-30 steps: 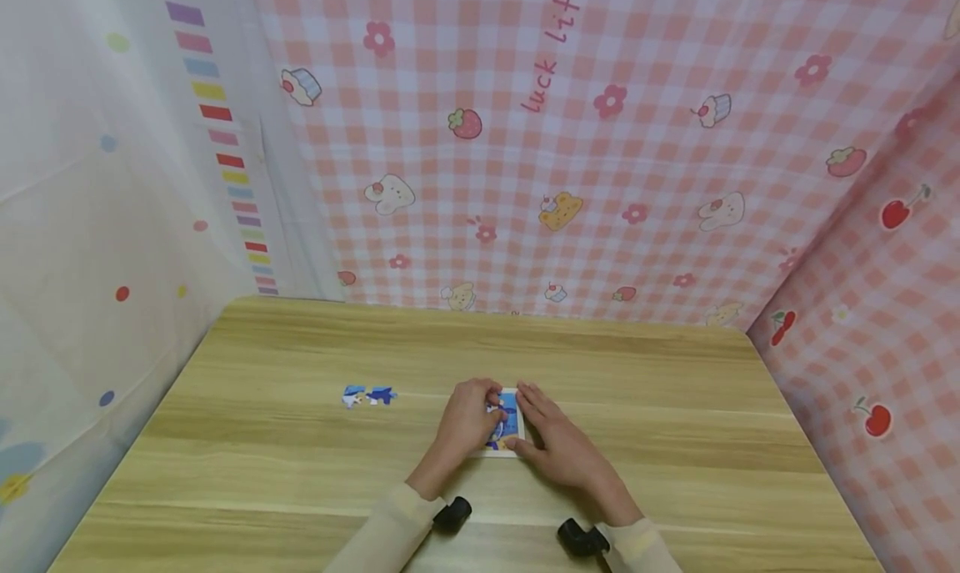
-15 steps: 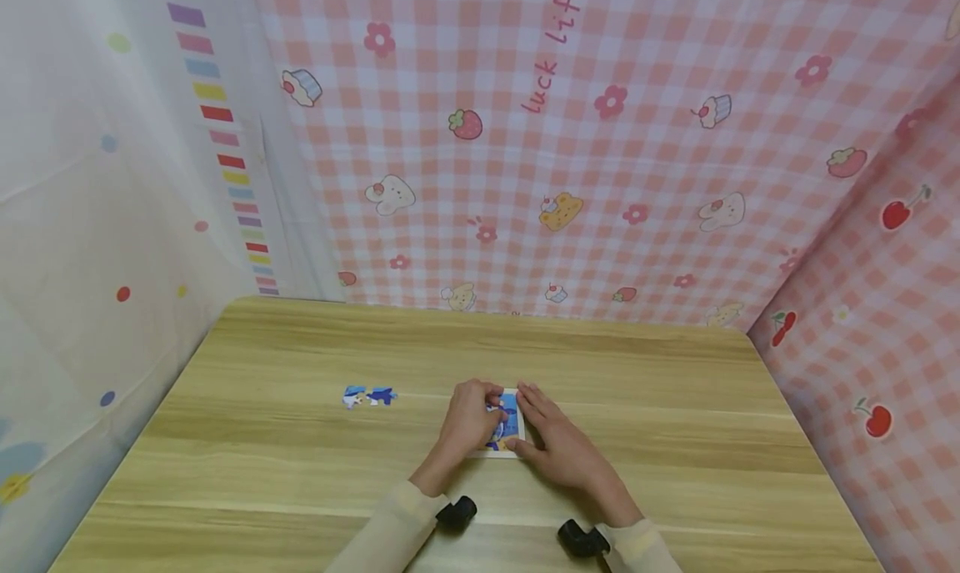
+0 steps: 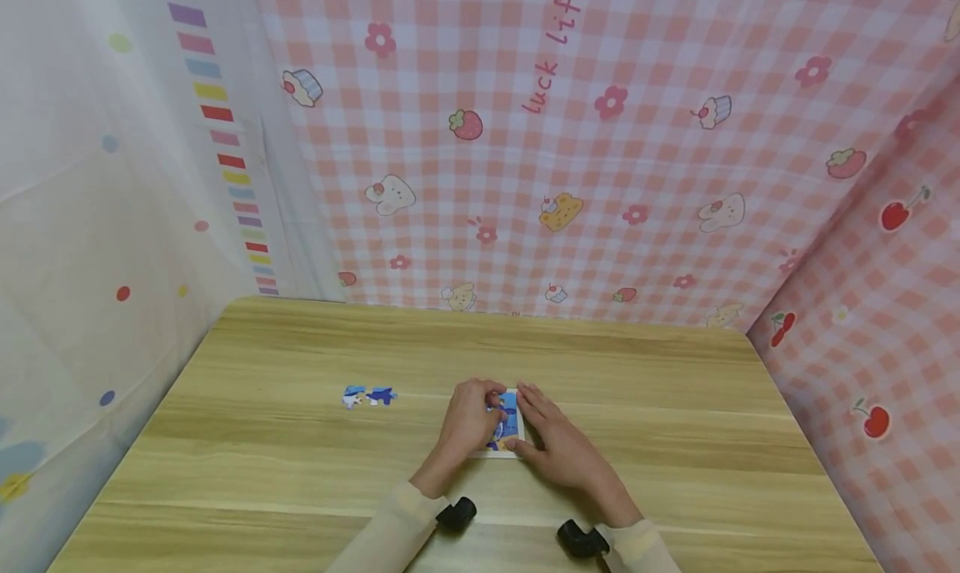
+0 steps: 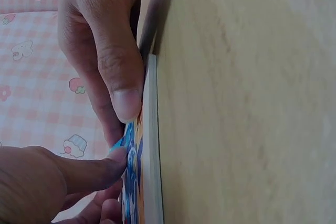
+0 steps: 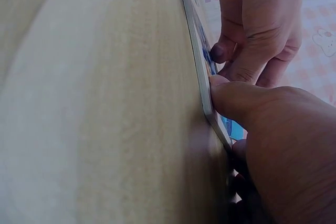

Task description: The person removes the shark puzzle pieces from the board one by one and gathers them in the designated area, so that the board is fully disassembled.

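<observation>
A small jigsaw puzzle in a white-rimmed tray (image 3: 512, 427) lies flat on the table, its picture mostly blue with some orange. My left hand (image 3: 468, 419) is over its left part, thumb and fingertips bent together at the picture. A blue puzzle piece (image 4: 119, 143) sticks up from the surface by the left thumb (image 4: 113, 163), mostly hidden by the fingers. Along the right side my right hand (image 3: 562, 439) grips the tray, with the thumb (image 5: 220, 83) on the near rim and the fingers reaching up to the far right corner.
Two loose puzzle pieces, a light blue and white one (image 3: 352, 398) and a dark blue one (image 3: 382, 395), lie to the left on the wooden table (image 3: 285, 473). A checked pink curtain (image 3: 450, 181) hangs behind the table's back edge.
The left forearm has shifted very slightly to the right since a second ago. Both hands otherwise stay in place on the puzzle.
</observation>
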Action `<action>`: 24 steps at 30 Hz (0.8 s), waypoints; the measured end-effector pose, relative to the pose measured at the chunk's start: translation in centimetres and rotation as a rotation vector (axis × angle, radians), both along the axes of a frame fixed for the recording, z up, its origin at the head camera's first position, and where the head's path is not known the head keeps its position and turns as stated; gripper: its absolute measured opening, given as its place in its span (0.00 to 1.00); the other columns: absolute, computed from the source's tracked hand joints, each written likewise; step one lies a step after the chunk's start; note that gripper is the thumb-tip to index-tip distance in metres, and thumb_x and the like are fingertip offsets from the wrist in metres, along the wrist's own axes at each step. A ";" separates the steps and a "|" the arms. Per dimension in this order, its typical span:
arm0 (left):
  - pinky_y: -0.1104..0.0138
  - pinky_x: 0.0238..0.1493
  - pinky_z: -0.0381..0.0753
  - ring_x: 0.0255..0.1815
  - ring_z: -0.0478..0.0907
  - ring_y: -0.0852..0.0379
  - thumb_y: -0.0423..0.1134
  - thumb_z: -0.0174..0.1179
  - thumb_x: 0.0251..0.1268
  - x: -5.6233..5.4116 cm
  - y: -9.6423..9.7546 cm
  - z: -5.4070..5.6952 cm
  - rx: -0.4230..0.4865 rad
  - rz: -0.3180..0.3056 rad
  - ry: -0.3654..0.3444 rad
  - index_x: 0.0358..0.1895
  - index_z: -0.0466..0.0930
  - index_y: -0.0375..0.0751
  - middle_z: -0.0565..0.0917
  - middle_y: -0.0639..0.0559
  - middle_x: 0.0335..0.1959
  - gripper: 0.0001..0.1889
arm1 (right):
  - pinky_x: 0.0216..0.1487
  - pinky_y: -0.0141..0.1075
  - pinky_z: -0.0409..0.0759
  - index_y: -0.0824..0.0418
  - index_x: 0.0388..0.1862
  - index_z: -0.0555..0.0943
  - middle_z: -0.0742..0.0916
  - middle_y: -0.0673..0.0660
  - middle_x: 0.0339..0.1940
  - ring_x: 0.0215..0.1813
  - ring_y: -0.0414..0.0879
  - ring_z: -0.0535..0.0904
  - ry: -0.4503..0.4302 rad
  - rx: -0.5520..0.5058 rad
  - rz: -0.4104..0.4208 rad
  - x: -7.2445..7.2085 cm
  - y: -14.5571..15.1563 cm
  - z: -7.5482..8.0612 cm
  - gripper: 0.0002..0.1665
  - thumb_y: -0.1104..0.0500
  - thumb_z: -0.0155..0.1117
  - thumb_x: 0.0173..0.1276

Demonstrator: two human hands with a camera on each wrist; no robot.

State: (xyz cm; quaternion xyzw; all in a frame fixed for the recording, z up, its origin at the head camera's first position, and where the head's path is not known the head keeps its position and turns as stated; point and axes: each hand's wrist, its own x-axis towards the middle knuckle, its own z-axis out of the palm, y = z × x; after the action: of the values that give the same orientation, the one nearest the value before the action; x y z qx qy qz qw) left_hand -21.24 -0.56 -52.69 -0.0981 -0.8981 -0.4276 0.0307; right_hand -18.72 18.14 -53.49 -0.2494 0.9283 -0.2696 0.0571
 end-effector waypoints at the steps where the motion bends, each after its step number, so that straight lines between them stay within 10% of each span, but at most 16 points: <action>1: 0.65 0.41 0.79 0.36 0.81 0.55 0.26 0.72 0.53 0.0 0.0 0.0 -0.006 -0.005 0.006 0.47 0.88 0.34 0.87 0.49 0.31 0.16 | 0.81 0.55 0.56 0.66 0.81 0.59 0.60 0.60 0.85 0.85 0.59 0.51 -0.001 0.000 0.000 0.0 0.0 0.0 0.46 0.43 0.63 0.75; 24: 0.71 0.38 0.78 0.33 0.78 0.61 0.27 0.68 0.62 -0.2 -1.3 0.0 0.043 -0.068 0.038 0.47 0.86 0.33 0.84 0.50 0.32 0.10 | 0.82 0.54 0.55 0.66 0.81 0.59 0.60 0.61 0.84 0.85 0.59 0.51 0.007 0.003 -0.003 0.0 0.0 0.0 0.46 0.45 0.64 0.75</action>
State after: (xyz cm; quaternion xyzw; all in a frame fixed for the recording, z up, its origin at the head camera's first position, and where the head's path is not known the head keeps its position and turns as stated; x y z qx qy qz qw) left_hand -21.47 -1.82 -52.65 -0.1360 -0.8841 -0.4456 0.0354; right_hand -18.69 18.14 -53.49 -0.2490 0.9292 -0.2676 0.0540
